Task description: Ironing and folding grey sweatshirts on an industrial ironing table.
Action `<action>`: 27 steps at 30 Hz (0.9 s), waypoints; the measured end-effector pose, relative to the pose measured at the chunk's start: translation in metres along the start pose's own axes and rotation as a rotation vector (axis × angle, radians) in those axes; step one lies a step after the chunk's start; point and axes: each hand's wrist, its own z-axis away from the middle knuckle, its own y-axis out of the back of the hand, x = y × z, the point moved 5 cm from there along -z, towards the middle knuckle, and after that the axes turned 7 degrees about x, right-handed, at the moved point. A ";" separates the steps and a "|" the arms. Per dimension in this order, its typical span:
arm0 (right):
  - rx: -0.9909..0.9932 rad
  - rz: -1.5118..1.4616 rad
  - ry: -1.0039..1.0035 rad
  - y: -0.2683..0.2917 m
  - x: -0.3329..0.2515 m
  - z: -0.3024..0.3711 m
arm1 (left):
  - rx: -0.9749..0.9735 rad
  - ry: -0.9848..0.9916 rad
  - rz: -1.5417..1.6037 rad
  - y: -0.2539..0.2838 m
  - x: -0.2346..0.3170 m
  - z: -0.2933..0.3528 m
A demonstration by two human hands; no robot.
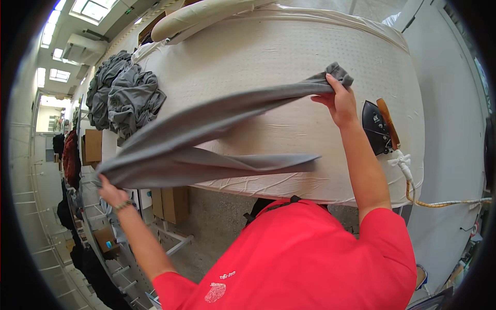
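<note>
Grey trousers (206, 119) are stretched out above the padded ironing table (289, 57), blurred a little by motion. My left hand (112, 195) grips one end of them past the table's near left edge. Over the right half of the table, my right hand (341, 103) is closed round the end of one leg, which bunches above the fingers. The other leg hangs loose across the near part of the table, its end to the right. An iron (376, 128) with a wooden handle rests on the table, right of my right hand.
A heap of grey garments (124, 93) lies at the table's left end. A padded sleeve board (206, 18) stands along the far edge. The iron's cord (439, 203) runs off to the right. Cardboard boxes (173, 202) and clothes racks are at the left.
</note>
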 end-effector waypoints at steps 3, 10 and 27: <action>-0.104 0.108 0.131 -0.029 -0.005 0.063 | 0.076 -0.563 -0.055 -0.015 0.141 -0.125; -0.110 -0.230 -0.113 0.053 0.025 0.180 | 0.015 -0.496 -0.350 -0.204 0.096 -0.134; 0.433 1.173 0.133 0.106 0.127 0.149 | -1.784 -0.976 -0.559 -0.327 -0.192 0.193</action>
